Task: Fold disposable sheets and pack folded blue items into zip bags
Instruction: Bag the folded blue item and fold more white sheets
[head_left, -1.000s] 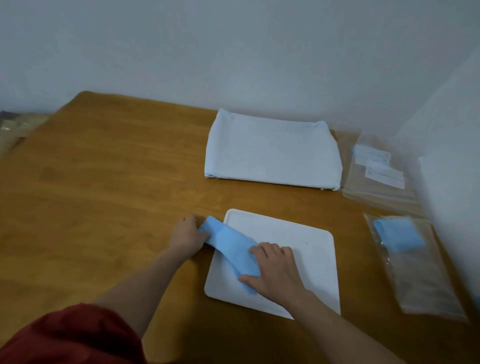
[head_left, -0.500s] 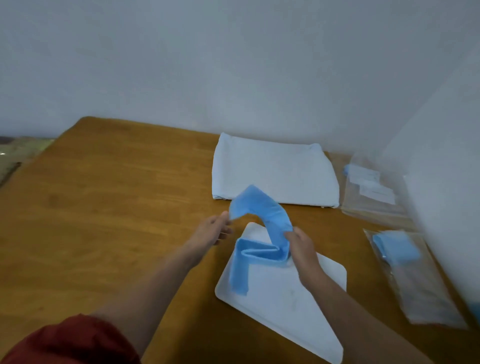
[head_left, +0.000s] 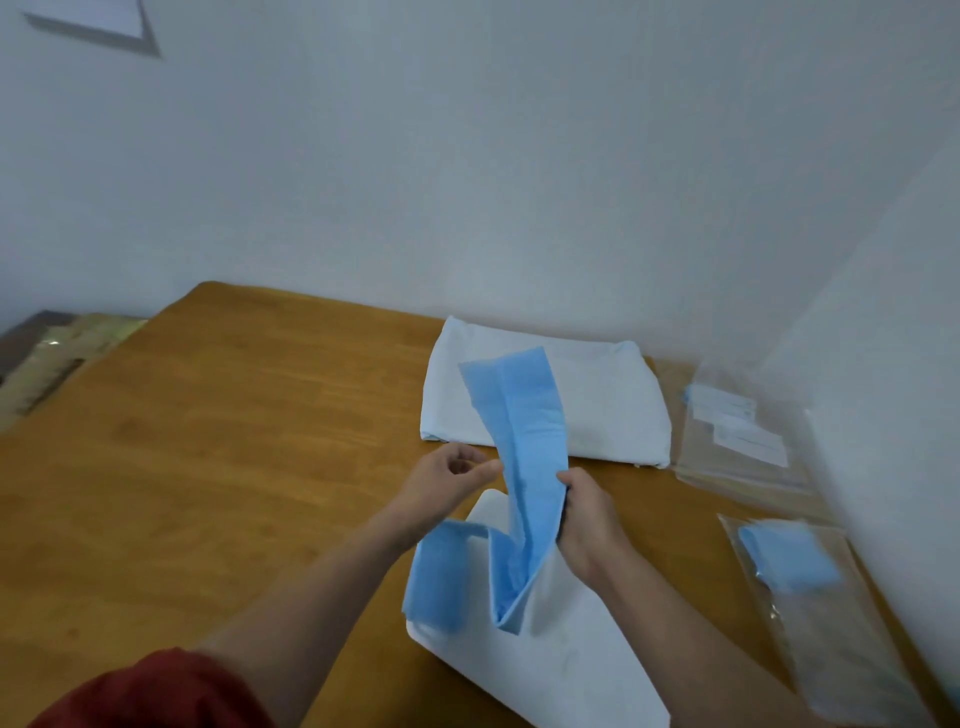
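While the right hand (head_left: 587, 525) clamps its fingers round the middle of the blue strip (head_left: 519, 431) above the far edge of the white board (head_left: 571, 670), the strip's upper length stands loose in the air. Its lower length drops to the board, bends sharply and trails over the board's left edge. The left hand (head_left: 449, 475) sits just beyond the board's far-left corner, fingers curled and thumb at the strip's edge; whether it actually pinches the fabric cannot be told.

The likely trouble is the unsupported top. The material looks thin and limp, so it could flop sideways and open the lengthwise fold before the next crease is set. The tail hanging off the board's left edge could also drag and twist if the strip is lifted further.

Beyond the board lies a folded white sheet (head_left: 613, 405). Right of the board, a zip bag (head_left: 852, 649) already holds a folded blue item (head_left: 787, 564).
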